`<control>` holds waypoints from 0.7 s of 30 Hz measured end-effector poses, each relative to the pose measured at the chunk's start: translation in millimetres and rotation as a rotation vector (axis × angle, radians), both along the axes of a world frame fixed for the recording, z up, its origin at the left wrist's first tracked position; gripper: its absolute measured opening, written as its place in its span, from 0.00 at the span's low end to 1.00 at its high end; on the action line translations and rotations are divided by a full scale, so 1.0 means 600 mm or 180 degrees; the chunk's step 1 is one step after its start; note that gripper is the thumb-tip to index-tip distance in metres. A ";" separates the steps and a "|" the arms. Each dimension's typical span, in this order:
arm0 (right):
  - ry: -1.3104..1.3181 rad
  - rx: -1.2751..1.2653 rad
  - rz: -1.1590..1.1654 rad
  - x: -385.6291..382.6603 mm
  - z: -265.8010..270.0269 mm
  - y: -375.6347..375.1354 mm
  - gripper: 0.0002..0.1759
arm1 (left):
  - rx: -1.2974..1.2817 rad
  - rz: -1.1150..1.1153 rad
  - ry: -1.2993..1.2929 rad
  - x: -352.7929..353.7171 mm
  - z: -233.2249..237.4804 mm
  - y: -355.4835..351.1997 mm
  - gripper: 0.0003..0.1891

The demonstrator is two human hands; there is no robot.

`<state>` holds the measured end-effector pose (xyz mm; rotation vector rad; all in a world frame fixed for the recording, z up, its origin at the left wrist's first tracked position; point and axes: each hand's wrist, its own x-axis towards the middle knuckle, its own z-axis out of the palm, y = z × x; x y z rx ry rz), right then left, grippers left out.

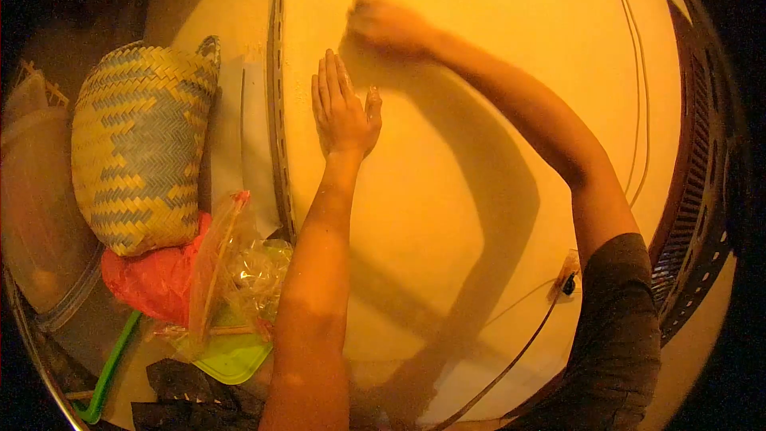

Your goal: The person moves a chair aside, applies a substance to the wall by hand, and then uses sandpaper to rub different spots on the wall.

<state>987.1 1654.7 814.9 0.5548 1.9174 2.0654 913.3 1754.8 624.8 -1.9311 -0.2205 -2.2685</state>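
My left hand (343,112) lies flat against a pale wall (431,191), fingers stretched upward and thumb apart. It holds nothing. Above it and to the right, my right hand (391,25) is closed like a fist at the wall, slightly blurred. Whatever its fingers may hold is hidden. A slotted metal upright (278,96) runs down the wall just left of my left hand. My right arm casts a broad shadow over the wall.
At left hangs a woven basket (148,144), with a red plastic bag (152,279), clear plastic bags (255,271) and a green plastic item (235,359) below. A socket with a black plug (568,283) sits at lower right; a dark slotted rack (690,175) stands far right.
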 end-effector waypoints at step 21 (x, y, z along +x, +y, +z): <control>0.0613 0.0330 -0.0416 0.029 0.013 0.039 0.10 | -0.0020 -0.0077 -0.0019 -0.002 -0.001 -0.002 0.40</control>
